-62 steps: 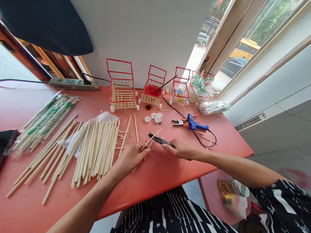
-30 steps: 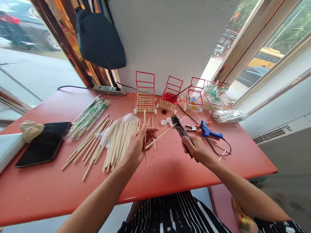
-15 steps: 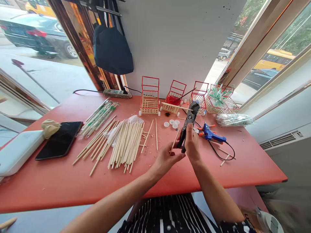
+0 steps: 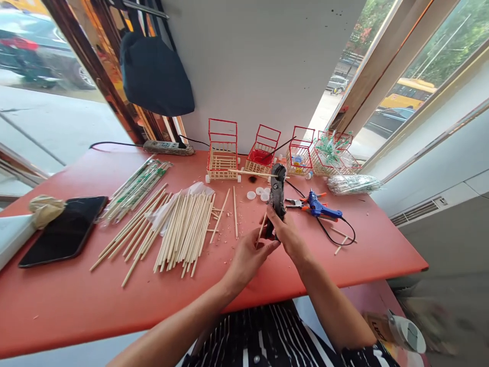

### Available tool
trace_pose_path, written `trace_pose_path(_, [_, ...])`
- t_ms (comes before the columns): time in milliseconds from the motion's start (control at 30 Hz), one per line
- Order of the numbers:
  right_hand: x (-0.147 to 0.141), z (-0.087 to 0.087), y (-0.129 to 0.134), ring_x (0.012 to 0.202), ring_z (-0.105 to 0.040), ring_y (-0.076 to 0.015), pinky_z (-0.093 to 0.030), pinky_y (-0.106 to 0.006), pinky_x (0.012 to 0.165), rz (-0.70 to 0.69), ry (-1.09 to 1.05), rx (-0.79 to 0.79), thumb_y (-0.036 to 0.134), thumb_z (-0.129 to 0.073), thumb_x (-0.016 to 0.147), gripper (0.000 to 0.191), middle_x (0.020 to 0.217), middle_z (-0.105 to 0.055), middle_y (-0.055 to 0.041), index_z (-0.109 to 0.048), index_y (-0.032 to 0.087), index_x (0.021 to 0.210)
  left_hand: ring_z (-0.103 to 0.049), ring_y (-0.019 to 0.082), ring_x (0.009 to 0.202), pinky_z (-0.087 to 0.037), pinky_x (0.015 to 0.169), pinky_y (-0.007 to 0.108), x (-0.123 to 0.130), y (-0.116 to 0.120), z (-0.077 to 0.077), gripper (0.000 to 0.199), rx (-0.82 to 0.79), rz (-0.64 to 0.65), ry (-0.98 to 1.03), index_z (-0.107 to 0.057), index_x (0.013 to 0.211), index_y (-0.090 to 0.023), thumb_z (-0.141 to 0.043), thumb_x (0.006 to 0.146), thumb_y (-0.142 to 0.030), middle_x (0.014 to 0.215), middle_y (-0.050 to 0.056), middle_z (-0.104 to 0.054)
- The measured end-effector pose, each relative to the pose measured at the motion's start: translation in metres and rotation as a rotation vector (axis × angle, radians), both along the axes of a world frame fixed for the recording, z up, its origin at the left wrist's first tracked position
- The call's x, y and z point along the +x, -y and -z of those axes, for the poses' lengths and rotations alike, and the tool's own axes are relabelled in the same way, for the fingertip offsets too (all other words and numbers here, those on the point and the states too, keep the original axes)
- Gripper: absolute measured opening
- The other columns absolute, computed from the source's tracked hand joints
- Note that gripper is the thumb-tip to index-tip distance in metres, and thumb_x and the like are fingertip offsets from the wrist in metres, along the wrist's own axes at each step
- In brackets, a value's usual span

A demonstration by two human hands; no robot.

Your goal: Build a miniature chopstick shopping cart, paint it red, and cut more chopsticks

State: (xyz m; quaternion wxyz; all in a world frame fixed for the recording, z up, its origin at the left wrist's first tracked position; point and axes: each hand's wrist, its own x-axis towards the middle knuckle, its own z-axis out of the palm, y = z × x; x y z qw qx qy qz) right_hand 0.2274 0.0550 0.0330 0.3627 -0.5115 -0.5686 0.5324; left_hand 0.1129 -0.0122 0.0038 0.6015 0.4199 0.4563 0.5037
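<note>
My right hand (image 4: 291, 239) grips a black hand cutter (image 4: 277, 191), held upright over the front middle of the table. Across the cutter's jaws lies a thin wooden stick (image 4: 250, 174), nearly level and pointing left. My left hand (image 4: 247, 256) is closed on a short wooden stick (image 4: 261, 232) between thumb and fingers, close beside the cutter's handles. To the left is a pile of pale wooden sticks (image 4: 187, 229). Two single sticks (image 4: 235, 211) lie between the pile and my hands, among small wood crumbs.
Small carts of sticks with red frames (image 4: 223, 153) stand along the wall. White plastic caps (image 4: 251, 195) lie before them. On the right are a blue glue gun (image 4: 321, 208) with its cable and cut sticks (image 4: 341, 244). A black tablet (image 4: 64, 232) lies left, near wrapped sticks (image 4: 139, 188).
The view has shifted, so the table things appear further left. The cutter's handles look closer together, and the stick in its jaws is more level. Both hands keep their hold.
</note>
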Motion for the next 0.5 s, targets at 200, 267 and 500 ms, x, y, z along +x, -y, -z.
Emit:
trace_pose_path(200, [0.046, -0.003, -0.001, 0.05, -0.052, -0.0131, -0.042, -0.026, 0.049, -0.062, 0.277, 0.061, 0.083, -0.05, 0.085, 0.066, 0.057, -0.055, -0.0007, -0.051, 0.021, 0.062, -0.027, 0.005, 0.043, -0.015, 0.042, 0.02, -0.047, 0.002, 0.003, 0.052, -0.212, -0.116, 0.148, -0.074, 0.091, -0.013, -0.089, 0.064, -0.055, 0.05, -0.008, -0.044])
trace_pose_path(267, [0.056, -0.003, 0.008, 0.051, -0.053, -0.0133, -0.04, -0.026, 0.049, -0.155, 0.364, 0.022, 0.079, -0.05, 0.088, 0.062, 0.06, -0.056, -0.0006, -0.052, 0.021, 0.066, -0.028, 0.003, 0.043, -0.012, 0.041, 0.019, -0.065, -0.009, 0.001, 0.051, -0.242, -0.18, 0.231, -0.074, 0.086, -0.013, -0.092, 0.059, -0.052, 0.062, 0.0, -0.062])
trace_pose_path(500, [0.068, 0.003, 0.026, 0.058, -0.036, -0.0108, -0.022, -0.028, 0.055, -0.353, 0.64, 0.1, 0.07, -0.043, 0.098, 0.058, 0.061, -0.038, 0.0042, -0.041, 0.021, 0.066, -0.031, 0.003, 0.046, -0.015, 0.043, 0.02, -0.083, -0.031, -0.013, 0.056, -0.276, 0.127, 0.093, -0.081, 0.095, -0.012, -0.093, 0.061, -0.054, 0.074, 0.008, -0.072])
